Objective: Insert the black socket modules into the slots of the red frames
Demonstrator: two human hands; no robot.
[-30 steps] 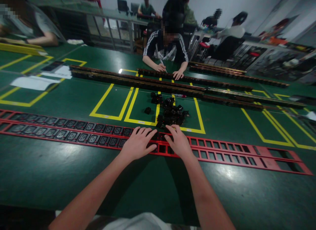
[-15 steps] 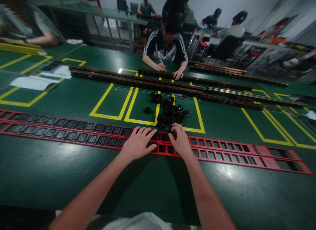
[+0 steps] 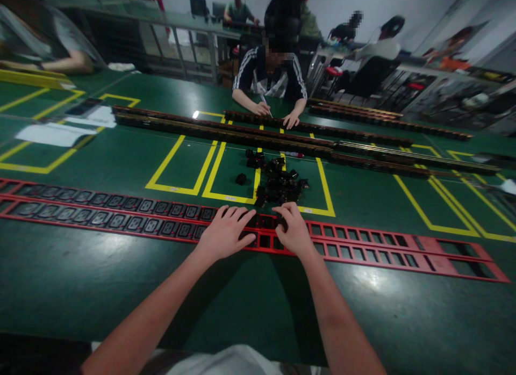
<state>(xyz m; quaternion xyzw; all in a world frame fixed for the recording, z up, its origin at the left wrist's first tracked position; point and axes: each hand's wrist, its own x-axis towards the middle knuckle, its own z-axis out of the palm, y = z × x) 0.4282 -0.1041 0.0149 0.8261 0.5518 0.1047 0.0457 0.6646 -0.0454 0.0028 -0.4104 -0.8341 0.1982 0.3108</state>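
Note:
A long red double-row frame (image 3: 419, 251) lies across the green table in front of me. Black socket modules (image 3: 117, 222) fill its left part in both rows, while the openings on the right show green table through them. My left hand (image 3: 223, 232) rests flat over the frame at the end of the filled stretch, fingers spread, covering some slots. My right hand (image 3: 293, 230) is over the frame just right of it, thumb and index finger apart around a dark module partly hidden at a slot. Loose black modules (image 3: 282, 181) lie heaped just beyond my hands.
Long dark strips (image 3: 226, 129) run across the table beyond the heap, with a red and white marker (image 3: 294, 155) beside them. Opposite, a co-worker (image 3: 270, 79) holds a pen over a strip. White papers (image 3: 54, 135) lie at left. Yellow tape (image 3: 173, 190) marks the tabletop.
My right thumb and index finger have spread apart, the thumb shifting toward me and the index fingertip leftward. My left hand stays in place.

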